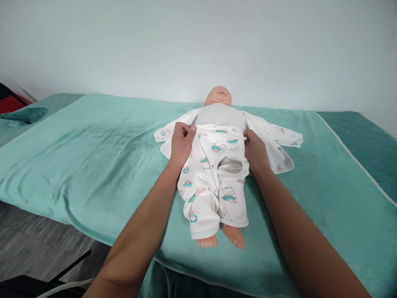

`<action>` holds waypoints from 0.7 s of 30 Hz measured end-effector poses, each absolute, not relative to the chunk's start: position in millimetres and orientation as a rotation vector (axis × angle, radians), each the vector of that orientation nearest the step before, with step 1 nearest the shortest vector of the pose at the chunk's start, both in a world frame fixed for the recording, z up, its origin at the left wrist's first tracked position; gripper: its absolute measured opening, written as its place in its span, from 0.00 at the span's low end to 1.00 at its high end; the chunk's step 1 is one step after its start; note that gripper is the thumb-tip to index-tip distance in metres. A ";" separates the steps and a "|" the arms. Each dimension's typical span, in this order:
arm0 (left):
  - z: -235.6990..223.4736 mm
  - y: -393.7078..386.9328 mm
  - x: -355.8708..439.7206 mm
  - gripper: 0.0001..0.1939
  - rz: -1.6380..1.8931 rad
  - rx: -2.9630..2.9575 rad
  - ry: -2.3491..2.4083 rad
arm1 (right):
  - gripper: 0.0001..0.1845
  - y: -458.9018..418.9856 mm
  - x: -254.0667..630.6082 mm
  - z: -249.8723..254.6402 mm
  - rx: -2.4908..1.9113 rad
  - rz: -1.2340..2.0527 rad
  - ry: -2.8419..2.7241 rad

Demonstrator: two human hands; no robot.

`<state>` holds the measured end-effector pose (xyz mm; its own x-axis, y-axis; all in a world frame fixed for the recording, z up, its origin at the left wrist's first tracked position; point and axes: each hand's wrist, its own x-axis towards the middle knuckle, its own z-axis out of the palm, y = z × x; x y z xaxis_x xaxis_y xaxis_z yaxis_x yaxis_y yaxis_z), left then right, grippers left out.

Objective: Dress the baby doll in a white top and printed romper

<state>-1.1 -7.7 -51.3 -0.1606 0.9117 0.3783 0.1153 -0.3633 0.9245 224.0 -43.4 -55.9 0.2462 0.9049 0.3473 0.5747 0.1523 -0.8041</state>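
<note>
From my remote view, a baby doll lies on a teal velvety sheet; printed split-crotch trousers already reach its waist, 2 bare feet showing; the left hand pinches the waistband; the right hand curls opposite (grip hidden, I cannot tell); the white jacket remains unfastened.

Doll on blanket, wall behind; trousers over lower body, jacket either side (feet foremost).
</note>
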 end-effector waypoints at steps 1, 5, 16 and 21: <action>-50.8 -3.6 -0.4 0.10 1.618 1.464 1.245 | 0.03 -43.5 224.2 -56.2 -1.532 0.435 -1.438; -50.3 11.8 0.7 0.12 1.648 1.448 1.309 | 0.08 -44.5 224.6 -56.7 -1.384 0.580 -1.419; -48.1 -3.5 -3.6 0.10 1.501 1.471 1.365 | 0.16 -51.0 222.8 -38.1 -1.443 0.711 -1.504; -46.0 -13.0 -10.0 0.14 1.332 1.529 1.414 | 0.12 -49.3 221.0 -38.3 -1.581 0.540 -1.476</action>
<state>-10.0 -13.0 -46.0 -0.1018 0.9655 0.2396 0.2965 -0.2004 0.9338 221.0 -49.3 -38.3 0.1991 0.9484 0.2468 0.5655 0.0945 -0.8193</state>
